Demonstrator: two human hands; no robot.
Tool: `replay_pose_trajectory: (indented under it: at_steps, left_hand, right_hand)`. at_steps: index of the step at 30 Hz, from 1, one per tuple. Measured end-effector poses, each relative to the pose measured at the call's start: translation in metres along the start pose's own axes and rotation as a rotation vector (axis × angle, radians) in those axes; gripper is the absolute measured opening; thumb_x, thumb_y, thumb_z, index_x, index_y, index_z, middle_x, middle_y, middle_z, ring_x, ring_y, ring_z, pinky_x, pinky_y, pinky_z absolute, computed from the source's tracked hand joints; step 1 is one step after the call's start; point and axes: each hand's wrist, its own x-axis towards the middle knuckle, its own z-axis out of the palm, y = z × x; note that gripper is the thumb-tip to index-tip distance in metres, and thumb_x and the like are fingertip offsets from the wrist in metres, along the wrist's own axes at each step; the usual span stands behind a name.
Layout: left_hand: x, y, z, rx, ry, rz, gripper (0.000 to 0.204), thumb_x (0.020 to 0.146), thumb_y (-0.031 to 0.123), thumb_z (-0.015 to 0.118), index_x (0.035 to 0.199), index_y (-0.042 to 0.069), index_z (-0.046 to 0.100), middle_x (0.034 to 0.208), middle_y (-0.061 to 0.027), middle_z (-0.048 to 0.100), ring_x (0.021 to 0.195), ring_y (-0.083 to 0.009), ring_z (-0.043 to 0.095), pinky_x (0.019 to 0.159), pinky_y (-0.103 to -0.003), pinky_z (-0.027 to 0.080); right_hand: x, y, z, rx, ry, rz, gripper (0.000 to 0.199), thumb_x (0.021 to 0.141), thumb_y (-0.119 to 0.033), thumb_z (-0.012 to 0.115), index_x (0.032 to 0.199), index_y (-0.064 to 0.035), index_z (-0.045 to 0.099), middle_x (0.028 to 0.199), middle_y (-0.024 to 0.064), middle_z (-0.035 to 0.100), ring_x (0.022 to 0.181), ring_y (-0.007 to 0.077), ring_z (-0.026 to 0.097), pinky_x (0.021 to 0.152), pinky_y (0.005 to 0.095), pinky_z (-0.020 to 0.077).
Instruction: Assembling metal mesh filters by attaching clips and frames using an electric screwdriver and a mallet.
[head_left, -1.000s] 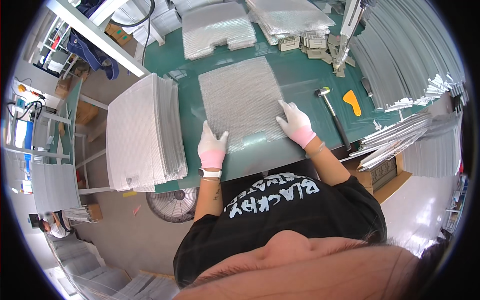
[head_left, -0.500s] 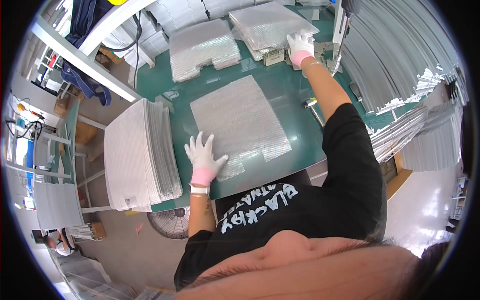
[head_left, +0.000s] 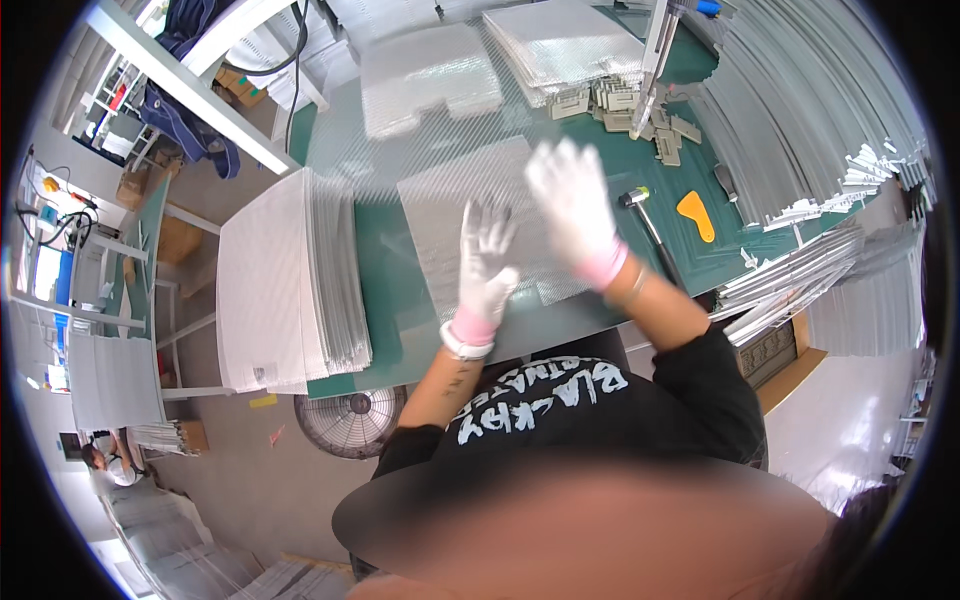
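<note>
In white gloves with pink cuffs, both my hands hover over a flat ribbed translucent sheet (head_left: 430, 210) on the green table (head_left: 385, 300). My left hand (head_left: 487, 260) is open, fingers stretched away from me; their tips look grey, perhaps behind see-through film. Beside it on the right, my right hand (head_left: 572, 205) is smeared by motion, its fingers stretched out. A blurred, see-through striped sheet (head_left: 345, 140) spans the table beyond my hands; whether either hand touches it is unclear. Behind lie two stacks of similar sheets, a left stack (head_left: 430, 75) and a right stack (head_left: 565, 40).
A tall stack of white sheets (head_left: 265, 285) stands at the table's left. To the right lie a hammer (head_left: 650, 230), a yellow scraper (head_left: 696, 216) and several beige plastic pieces (head_left: 665, 140). Further right are piled grey strips (head_left: 800, 120). A floor fan (head_left: 355, 420) stands below.
My right hand has left the right-hand stack and come back toward me. My left hand has moved right and away from me. A blurred see-through sheet now spans the table.
</note>
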Motion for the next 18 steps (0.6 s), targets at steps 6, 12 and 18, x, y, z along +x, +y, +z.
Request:
replay_pose_trajectory:
  at_steps: [6, 12, 18]
  left_hand:
    - [-0.009, 0.031, -0.008, 0.268, 0.442, 0.057, 0.048, 0.1, -0.004, 0.042, 0.148, 0.001, 0.036, 0.13, -0.0179, 0.06, 0.116, -0.0248, 0.062, 0.1, -0.033, 0.05]
    - [-0.03, 0.077, -0.03, 0.446, 0.32, -0.186, 0.067, 0.093, -0.007, 0.048, 0.155, 0.007, 0.025, 0.107, -0.0129, 0.064, 0.076, -0.0118, 0.062, 0.072, -0.026, 0.053]
    - [-0.031, 0.063, -0.05, 1.564, 0.127, -0.087, 0.091, 0.073, 0.023, 0.086, 0.147, -0.001, 0.039, 0.113, -0.0194, 0.06, 0.101, -0.0307, 0.06, 0.09, -0.039, 0.049]
  right_hand:
    - [-0.054, -0.019, -0.039, 0.381, -0.084, 0.069, 0.084, 0.077, -0.026, 0.076, 0.145, 0.0028, 0.037, 0.148, 0.027, 0.038, 0.141, 0.0479, 0.028, 0.113, 0.0657, 0.0205]
    - [-0.084, 0.015, -0.042, 0.557, 0.019, 0.559, 0.086, 0.08, -0.019, 0.077, 0.15, 0.0036, 0.032, 0.146, 0.0263, 0.044, 0.135, 0.0413, 0.043, 0.112, 0.0435, 0.0348]
    - [-0.08, 0.011, -0.012, 0.658, -0.196, 0.645, 0.087, 0.08, -0.02, 0.075, 0.153, -0.0045, 0.029, 0.136, 0.0249, 0.055, 0.119, 0.0378, 0.059, 0.099, 0.0374, 0.0482]
